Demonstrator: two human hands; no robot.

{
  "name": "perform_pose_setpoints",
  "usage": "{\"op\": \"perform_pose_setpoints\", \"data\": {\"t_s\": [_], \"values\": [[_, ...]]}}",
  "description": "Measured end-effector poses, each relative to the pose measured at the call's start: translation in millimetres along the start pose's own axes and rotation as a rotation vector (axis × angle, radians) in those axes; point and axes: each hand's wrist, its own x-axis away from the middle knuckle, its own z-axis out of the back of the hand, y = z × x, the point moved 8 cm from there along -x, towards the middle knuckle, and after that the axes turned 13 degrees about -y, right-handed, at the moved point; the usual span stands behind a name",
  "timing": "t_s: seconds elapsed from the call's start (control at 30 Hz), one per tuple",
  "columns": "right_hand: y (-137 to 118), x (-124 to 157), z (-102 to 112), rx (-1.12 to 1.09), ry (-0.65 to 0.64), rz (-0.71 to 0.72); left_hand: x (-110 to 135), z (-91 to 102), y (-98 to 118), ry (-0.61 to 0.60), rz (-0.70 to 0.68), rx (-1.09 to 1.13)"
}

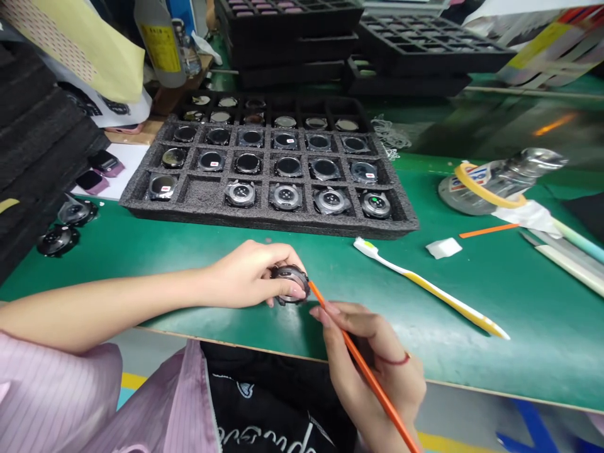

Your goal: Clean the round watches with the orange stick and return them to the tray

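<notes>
My left hand point(248, 274) is closed round a round grey watch case point(291, 281), holding it on edge just above the green table point(495, 302). In my right hand point(372, 365) I pinch a thin orange stick point(363, 362) like a pen. Its tip touches the right side of the watch case. Behind my hands lies a dark foam tray point(198, 192) with several watch cases in its pockets; one pocket in the front row is empty.
A white and yellow toothbrush point(434, 289) lies right of my hands, with a small white block point(443, 247) and a second orange stick point(488, 230) beyond it. A clear bottle point(500, 179) lies at the right. Two loose watch cases point(66, 226) sit at the left. Black trays point(425, 44) are stacked at the back.
</notes>
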Motion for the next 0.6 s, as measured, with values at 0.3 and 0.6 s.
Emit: {"op": "perform_pose_setpoints", "data": {"t_s": [0.3,0.6], "values": [[0.2,9.4,-4.5,-0.02,-0.095,0.01,0.5,0.0,0.2,0.016,-0.016,0.068],[-0.4,-0.5,-2.1,-0.086,-0.097,0.009,2.0,1.6,8.9,0.025,-0.009,0.104]]}}
